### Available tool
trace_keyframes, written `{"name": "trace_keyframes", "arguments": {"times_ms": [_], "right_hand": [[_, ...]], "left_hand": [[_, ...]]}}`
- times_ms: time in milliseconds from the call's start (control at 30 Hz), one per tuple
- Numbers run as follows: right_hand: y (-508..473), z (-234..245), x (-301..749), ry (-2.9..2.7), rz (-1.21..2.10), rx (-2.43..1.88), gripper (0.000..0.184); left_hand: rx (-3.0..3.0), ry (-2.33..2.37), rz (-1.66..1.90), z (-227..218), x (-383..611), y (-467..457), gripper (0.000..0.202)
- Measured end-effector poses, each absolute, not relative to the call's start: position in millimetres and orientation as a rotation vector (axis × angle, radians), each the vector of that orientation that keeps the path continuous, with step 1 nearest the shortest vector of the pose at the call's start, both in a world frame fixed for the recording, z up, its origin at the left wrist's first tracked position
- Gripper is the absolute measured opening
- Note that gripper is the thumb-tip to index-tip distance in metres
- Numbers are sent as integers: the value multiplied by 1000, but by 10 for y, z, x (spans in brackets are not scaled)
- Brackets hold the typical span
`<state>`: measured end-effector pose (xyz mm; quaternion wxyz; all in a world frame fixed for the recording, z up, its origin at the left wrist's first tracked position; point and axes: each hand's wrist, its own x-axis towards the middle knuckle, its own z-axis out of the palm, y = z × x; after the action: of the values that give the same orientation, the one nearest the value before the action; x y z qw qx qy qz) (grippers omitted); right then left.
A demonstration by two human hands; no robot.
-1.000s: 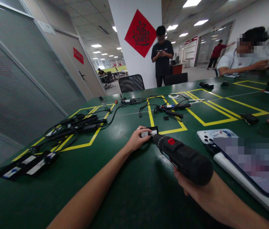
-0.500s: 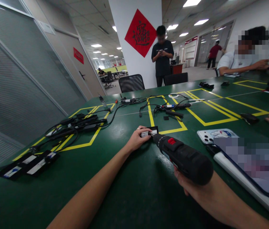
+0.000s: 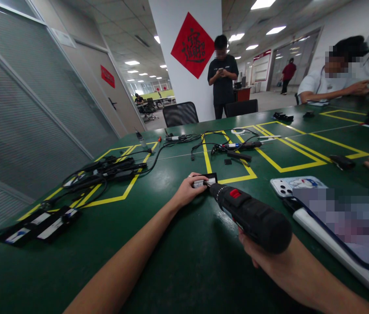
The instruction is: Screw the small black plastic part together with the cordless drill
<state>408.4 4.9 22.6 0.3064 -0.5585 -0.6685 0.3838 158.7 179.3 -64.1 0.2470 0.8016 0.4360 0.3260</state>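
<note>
My right hand [image 3: 251, 249] is wrapped round the handle of a black cordless drill [image 3: 252, 216] with a red switch on top. The drill's chuck points away from me, and its bit meets a small flat black piece [image 3: 213, 176] with a white or silver face. My left hand [image 3: 187, 191] grips that piece from the left, fingers bent over it, on the green table [image 3: 184, 270]. The fingers hide part of the piece, and whether a screw sits under the bit is too small to tell.
Tangled black cables and adapters [image 3: 119, 168] lie at left, near black pieces with white labels [image 3: 52, 227]. Pens or screwdrivers [image 3: 236, 146] lie beyond my hands. Phones [image 3: 344, 222] rest at right. A seated co-worker [image 3: 331, 85] and a standing person [image 3: 224, 78] are across the table.
My hands, the drill and the black piece have stayed practically still. In the background, a person in red has moved slightly to the left.
</note>
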Motion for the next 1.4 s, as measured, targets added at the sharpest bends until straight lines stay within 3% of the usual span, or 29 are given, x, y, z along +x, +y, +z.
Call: {"name": "trace_keyframes", "arguments": {"times_ms": [1400], "right_hand": [[65, 245, 4057, -1828, 985, -1496, 16]], "left_hand": [[2175, 1188, 885, -620, 1583, 1779, 24]]}}
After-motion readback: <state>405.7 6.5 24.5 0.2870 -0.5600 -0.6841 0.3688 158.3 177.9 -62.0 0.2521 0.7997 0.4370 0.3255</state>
